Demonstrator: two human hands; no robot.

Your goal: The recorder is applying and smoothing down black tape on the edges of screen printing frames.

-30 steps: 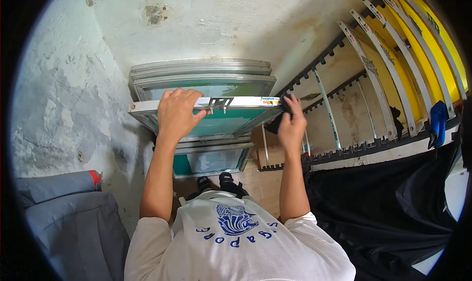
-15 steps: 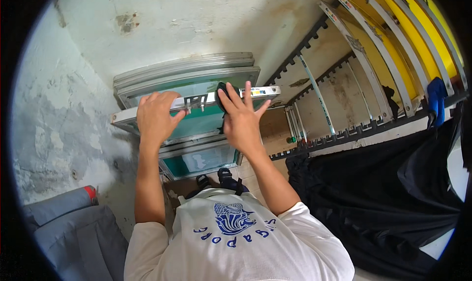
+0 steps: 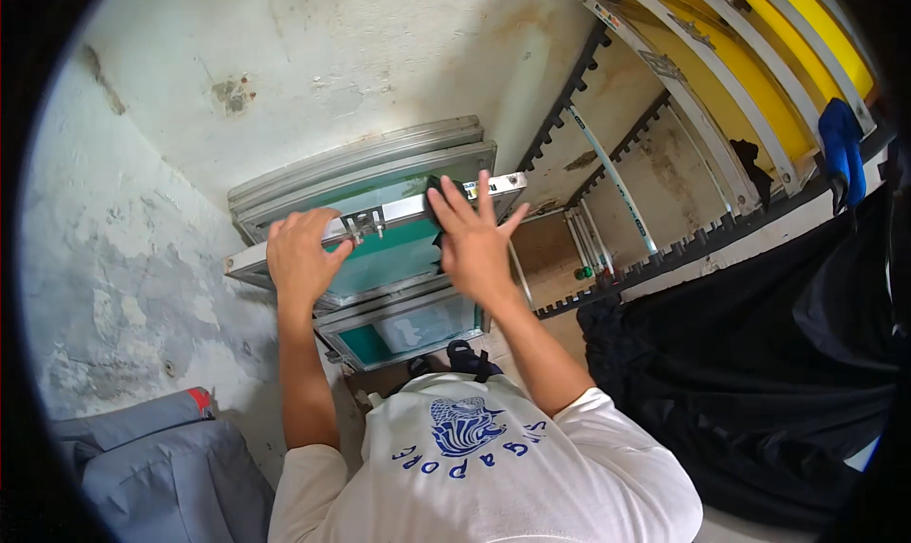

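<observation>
— Where are the hands?

— Both are on the front screen-printing frame [image 3: 380, 244], an aluminium-edged frame with green mesh that leans with a stack of similar frames [image 3: 361, 159] against the rough plastered wall [image 3: 142, 258]. The left hand [image 3: 302, 256] curls over the frame's top rail, fingers closed around the metal edge beside a small clamp fitting [image 3: 365, 224].

— And the other?

— The right hand [image 3: 472, 239] lies flat, fingers spread and open, pressing a dark cloth or sponge [image 3: 438, 190] against the mesh near the frame's upper right corner. It grips nothing.

— What else is around?

— A lower frame [image 3: 418, 327] stands below by the person's feet. To the right, a slotted rack [image 3: 664, 116] holds yellow-meshed frames [image 3: 759, 40], with a blue cloth [image 3: 841, 144] hanging off it and black fabric [image 3: 759, 382] draped beneath.
</observation>
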